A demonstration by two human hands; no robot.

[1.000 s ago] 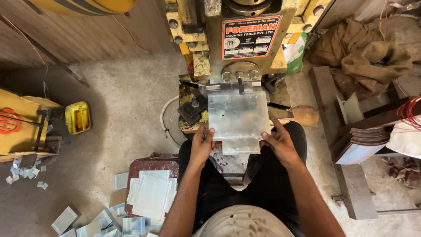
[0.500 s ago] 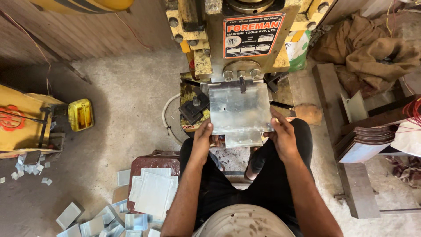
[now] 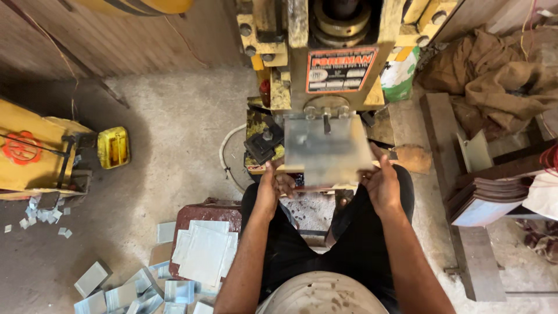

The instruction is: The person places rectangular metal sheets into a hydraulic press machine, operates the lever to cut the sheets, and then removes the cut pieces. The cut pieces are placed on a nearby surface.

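I hold a flat square metal sheet (image 3: 326,150) by its near corners, under the head of a yellow press machine (image 3: 325,52). My left hand (image 3: 272,187) grips the sheet's near left corner. My right hand (image 3: 381,183) grips its near right corner. The sheet looks blurred with motion and its far edge sits below the machine's row of bolts. My legs in dark trousers straddle the machine's base.
A stack of cut metal sheets (image 3: 204,256) lies on a red-brown stool at my left, with bent metal pieces (image 3: 125,291) on the floor below. A yellow stand (image 3: 40,151) is far left, sacking (image 3: 494,75) and dark stacked plates (image 3: 494,200) right.
The sheet has come toward me and lifted slightly from the press bed. Both hands have shifted along its near edge, and my head has dropped closer.
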